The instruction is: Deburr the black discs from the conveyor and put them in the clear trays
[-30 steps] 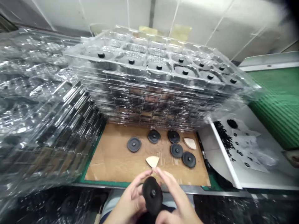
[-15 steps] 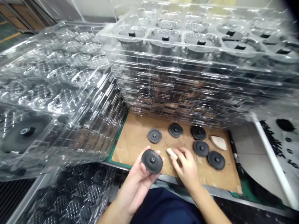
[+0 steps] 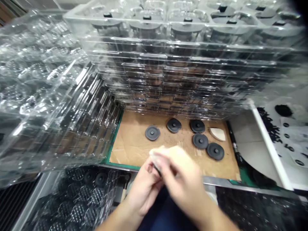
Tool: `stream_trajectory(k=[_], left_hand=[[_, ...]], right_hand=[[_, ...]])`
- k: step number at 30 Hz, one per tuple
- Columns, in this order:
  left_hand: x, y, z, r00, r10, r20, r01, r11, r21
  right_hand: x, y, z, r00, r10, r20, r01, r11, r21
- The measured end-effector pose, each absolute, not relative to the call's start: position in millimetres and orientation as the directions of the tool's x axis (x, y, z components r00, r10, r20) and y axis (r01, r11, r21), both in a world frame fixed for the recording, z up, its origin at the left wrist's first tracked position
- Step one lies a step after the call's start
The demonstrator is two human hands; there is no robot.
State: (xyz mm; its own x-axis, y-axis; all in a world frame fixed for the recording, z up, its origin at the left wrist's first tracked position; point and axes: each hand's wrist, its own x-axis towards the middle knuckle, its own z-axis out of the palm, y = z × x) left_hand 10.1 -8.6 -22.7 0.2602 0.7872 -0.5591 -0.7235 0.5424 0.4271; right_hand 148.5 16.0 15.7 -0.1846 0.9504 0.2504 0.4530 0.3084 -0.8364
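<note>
Left hand (image 3: 143,192): fingers curl closed against the edge of a black disc (image 3: 157,170), which sits mostly hidden between both hands. Right hand (image 3: 180,170): motion-blurred over the disc; grip cannot be confirmed. Five further discs (image 3: 174,125) lie ahead on a cardboard sheet (image 3: 127,150).
</note>
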Motion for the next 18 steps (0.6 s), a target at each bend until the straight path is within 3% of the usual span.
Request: stream_trajectory(k=[4,8,10,12,14,18], left_hand=[[15.8,-6.9,-16.6,0.241,0.761,-0.602,-0.688,0.572,0.447],[17.7,-5.4,-10.0,0.281,0.777,-0.563,-0.653,0.585,0.481],[17.0,-4.4,-5.8,0.279,0.777,-0.564,-0.632,0.591,0.502],[17.3,-3.2,-2.2,0.250,0.777,-0.577,-0.627,0.584,0.515],[20.1,-2.5,0.2,0.254,0.768,-0.587,-0.604,0.600,0.524],[24.4,-4.2,1.3,0.332,0.733,-0.594,-0.543,0.663,0.515]], right_hand=[[143.5,14.9,37.4,-0.396,0.904,0.159,0.398,0.325,-0.858],[144.6,12.5,33.2,-0.201,0.918,0.341,0.419,0.395,-0.817],[147.9,6.5,33.5,-0.212,0.919,0.332,0.364,0.390,-0.846],[152.3,2.7,36.1,-0.316,0.921,0.228,0.326,0.331,-0.885],[154.9,3.6,38.7,-0.312,0.930,0.193,0.359,0.304,-0.882],[156.7,7.2,41.3,-0.178,0.910,0.374,0.408,0.414,-0.814]])
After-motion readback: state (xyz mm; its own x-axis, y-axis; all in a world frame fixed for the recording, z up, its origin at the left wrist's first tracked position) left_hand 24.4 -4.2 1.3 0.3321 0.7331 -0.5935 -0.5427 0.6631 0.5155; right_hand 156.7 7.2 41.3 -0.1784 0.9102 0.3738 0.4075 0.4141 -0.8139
